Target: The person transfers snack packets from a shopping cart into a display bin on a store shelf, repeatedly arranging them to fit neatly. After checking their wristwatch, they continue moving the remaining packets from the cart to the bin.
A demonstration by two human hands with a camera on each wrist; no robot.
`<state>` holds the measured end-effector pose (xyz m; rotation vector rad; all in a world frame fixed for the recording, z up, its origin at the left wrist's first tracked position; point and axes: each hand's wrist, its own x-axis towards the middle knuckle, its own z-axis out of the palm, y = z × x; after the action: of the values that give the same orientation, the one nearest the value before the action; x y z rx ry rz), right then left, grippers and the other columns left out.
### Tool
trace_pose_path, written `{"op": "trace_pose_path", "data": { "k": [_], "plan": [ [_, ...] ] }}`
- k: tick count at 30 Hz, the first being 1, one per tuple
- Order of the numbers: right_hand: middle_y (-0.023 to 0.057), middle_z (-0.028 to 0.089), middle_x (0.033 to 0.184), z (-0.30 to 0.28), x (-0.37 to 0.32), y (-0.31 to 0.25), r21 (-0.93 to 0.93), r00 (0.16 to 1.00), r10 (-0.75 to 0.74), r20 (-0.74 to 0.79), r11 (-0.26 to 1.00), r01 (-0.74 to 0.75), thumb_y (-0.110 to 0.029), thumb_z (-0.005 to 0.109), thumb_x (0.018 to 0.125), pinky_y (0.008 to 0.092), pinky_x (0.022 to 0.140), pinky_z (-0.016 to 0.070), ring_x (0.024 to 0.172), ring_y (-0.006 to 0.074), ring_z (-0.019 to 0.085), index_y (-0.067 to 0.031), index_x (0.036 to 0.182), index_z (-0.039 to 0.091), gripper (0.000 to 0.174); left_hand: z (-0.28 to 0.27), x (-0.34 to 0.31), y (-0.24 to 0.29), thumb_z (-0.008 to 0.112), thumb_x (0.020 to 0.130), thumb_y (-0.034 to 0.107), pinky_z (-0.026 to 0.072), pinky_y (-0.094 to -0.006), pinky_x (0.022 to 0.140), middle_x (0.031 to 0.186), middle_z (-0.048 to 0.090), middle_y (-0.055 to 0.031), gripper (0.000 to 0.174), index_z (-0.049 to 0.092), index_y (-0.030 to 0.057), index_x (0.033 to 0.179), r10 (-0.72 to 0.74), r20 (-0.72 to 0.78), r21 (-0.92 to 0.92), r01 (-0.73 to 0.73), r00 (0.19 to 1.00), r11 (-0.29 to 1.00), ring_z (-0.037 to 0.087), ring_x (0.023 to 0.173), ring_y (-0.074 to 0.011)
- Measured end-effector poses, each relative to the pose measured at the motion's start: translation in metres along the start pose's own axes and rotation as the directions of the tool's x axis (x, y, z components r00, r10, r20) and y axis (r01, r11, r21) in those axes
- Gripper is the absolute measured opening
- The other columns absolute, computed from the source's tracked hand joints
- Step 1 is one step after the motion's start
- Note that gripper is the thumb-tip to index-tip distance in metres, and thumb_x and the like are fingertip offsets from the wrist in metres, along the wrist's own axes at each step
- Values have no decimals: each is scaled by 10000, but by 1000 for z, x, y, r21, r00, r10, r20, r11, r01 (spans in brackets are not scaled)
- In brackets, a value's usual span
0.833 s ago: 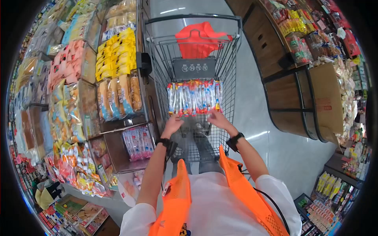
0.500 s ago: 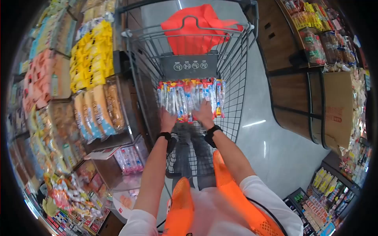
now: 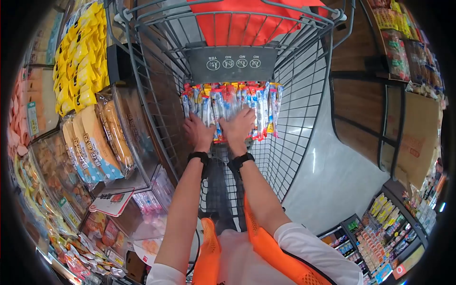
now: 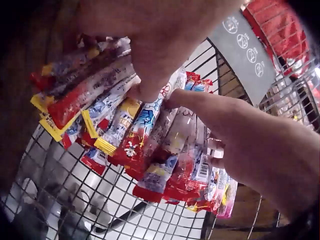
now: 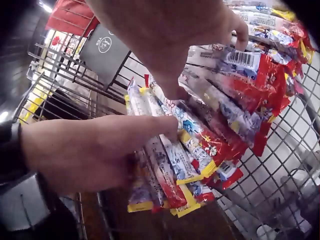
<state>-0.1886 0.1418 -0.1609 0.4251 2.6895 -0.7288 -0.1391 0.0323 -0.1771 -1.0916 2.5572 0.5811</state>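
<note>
A wide row of long, thin stick-shaped packets [image 3: 261, 109] in clear plastic, with red and yellow ends and blue print, lies side by side inside the wire shopping cart [image 3: 304, 99]. My left hand [image 3: 198, 134] rests on the left part of the row with fingers spread. Over its middle, my right hand [image 3: 239, 127] touches the packets, fingers extended. The left wrist view has both thumbs close together on one packet [image 4: 146, 120] with blue letters. Seen from the right wrist, more packets [image 5: 270, 30] stick out beyond the right hand's fingers.
A grey panel [image 3: 232, 76] with round icons stands just beyond the packets, and a red cloth [image 3: 256, 26] hangs behind it. Shelves with yellow bags [image 3: 80, 61] and bread packs [image 3: 95, 147] line the left. On the right are wooden cabinets [image 3: 358, 109] and a cardboard box [image 3: 418, 137].
Both hands have reached forward from the near edge of the packets onto them, and the right hand has come leftward, closer to the left. The cart now appears larger and nearer.
</note>
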Motion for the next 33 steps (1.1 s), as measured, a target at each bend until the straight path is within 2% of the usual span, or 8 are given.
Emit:
{"op": "trace_pose_path", "data": {
  "k": [6, 11, 15, 19, 21, 22, 26, 33],
  "plan": [
    [282, 588, 1116, -7, 15, 9, 82, 974, 88, 209, 991, -107, -330, 868, 655, 513, 833, 512, 1023, 448, 614, 36, 1203, 418, 798, 21, -6, -1, 847, 667, 277, 462, -503, 981, 1205, 613, -284, 868, 411, -26, 1354, -186, 71, -241, 198, 980, 950, 584, 1130, -452],
    [345, 642, 1130, -22, 19, 16, 147, 944, 102, 315, 977, -155, -374, 836, 676, 465, 896, 531, 1042, 442, 665, 91, 1341, 399, 922, 14, -25, -15, 827, 714, 189, 480, -431, 983, 1226, 645, -217, 712, 477, -19, 1298, -295, 69, -528, 286, 953, 800, 641, 1138, -335],
    [307, 614, 1217, -9, 24, 48, 330, 972, 30, 234, 938, -108, -317, 833, 693, 408, 959, 497, 1117, 361, 636, 104, 1393, 376, 936, -2, -41, -32, 801, 778, 190, 518, -399, 903, 1095, 687, -151, 574, 536, -12, 1245, -117, 210, -803, 240, 971, 546, 679, 1021, -269],
    [192, 573, 1318, -48, 27, 48, 668, 794, -90, 601, 603, -437, -262, 784, 777, 366, 1054, 417, 1219, 285, 551, 103, 1477, 278, 938, -44, -75, -33, 756, 837, 151, 557, -341, 762, 980, 692, -86, 431, 574, 3, 1198, 48, 466, -852, 434, 884, 293, 698, 842, -187],
    [120, 646, 1093, -63, 23, 47, 687, 711, -183, 680, 499, -528, -254, 760, 792, 362, 886, 506, 1011, 215, 619, 56, 1375, 420, 742, -86, -98, -24, 734, 857, 126, 565, -314, 703, 955, 688, -70, 388, 574, 2, 1188, 243, 524, -850, 479, 817, 221, 694, 768, -157],
    [83, 669, 894, -93, 7, 25, 694, 709, -185, 681, 472, -544, -240, 695, 814, 335, 752, 522, 829, 189, 647, 2, 1049, 647, 340, -106, -112, -23, 722, 867, 111, 568, -302, 680, 953, 686, -66, 367, 572, -3, 1183, 359, 511, -859, 460, 781, 223, 689, 740, -142],
    [124, 672, 1000, -133, -20, -14, 592, 492, -329, 806, 437, -677, -264, 627, 850, 364, 856, 525, 909, 235, 646, 16, 1113, 634, 384, -172, -157, -30, 744, 830, 173, 573, -338, 754, 980, 667, -87, 451, 553, -8, 1196, 615, 482, -860, 472, 624, 195, 688, 802, -168],
    [94, 655, 1144, -221, -130, -100, 776, 514, -709, 483, 619, 125, -148, 713, 834, 338, 909, 493, 1011, 178, 620, 18, 1283, 533, 512, -234, -240, -43, 808, 784, 198, 572, -325, 747, 957, 630, -54, 490, 541, 19, 1154, 527, 301, -951, 291, 795, 104, 671, 808, -152]
  ]
}}
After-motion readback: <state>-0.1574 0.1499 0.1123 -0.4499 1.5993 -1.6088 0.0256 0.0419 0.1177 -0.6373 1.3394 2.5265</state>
